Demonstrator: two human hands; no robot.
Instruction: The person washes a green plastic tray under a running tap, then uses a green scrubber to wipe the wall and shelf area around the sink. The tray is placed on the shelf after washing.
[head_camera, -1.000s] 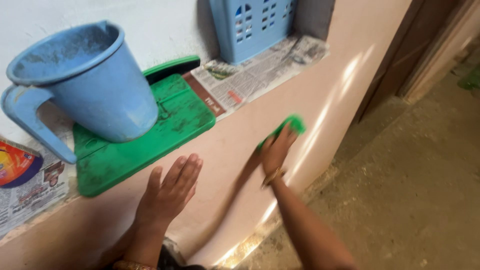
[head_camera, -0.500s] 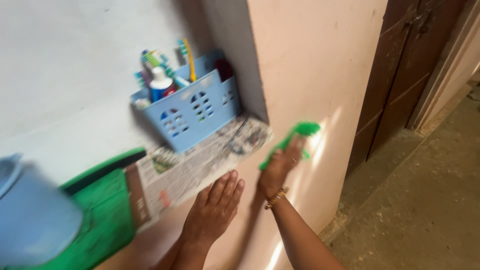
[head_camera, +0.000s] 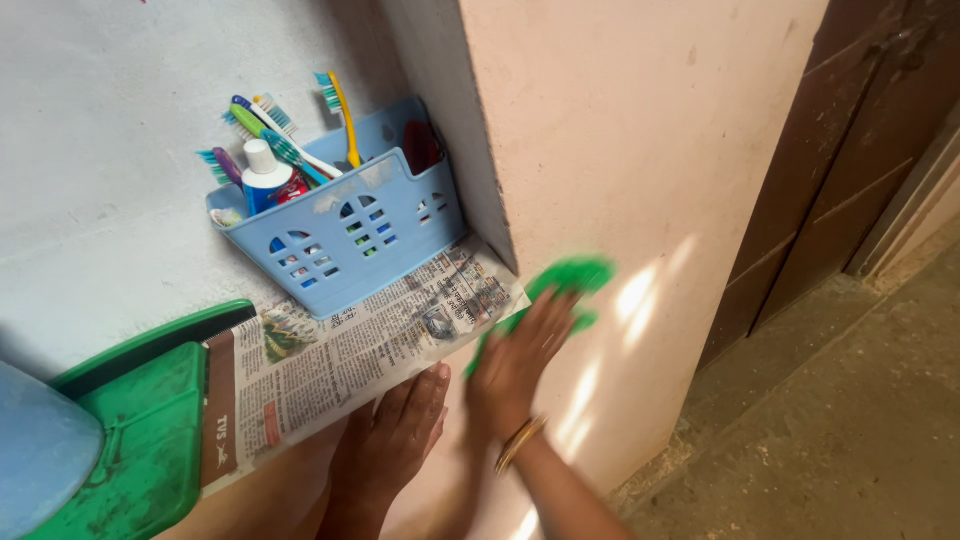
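Note:
My right hand (head_camera: 518, 360) presses a green scrub pad (head_camera: 560, 282) flat against the pink wall (head_camera: 640, 150), just below the corner of a recessed shelf. A gold bangle sits on that wrist. My left hand (head_camera: 392, 440) lies flat and open on the wall beneath the shelf edge, fingers pointing up, touching nothing else. A newspaper sheet (head_camera: 370, 345) lines the shelf right above both hands.
On the shelf stands a light blue basket (head_camera: 345, 235) with several toothbrushes and a tube. A green plastic board (head_camera: 130, 440) and the edge of a blue jug (head_camera: 40, 455) lie at the left. A dark brown door (head_camera: 830, 170) and rough concrete floor (head_camera: 840, 430) are at the right.
The view swung right along the shelf, away from the jug towards the basket. My right hand slid the pad along the wall and now lower; my left hand followed under the shelf edge.

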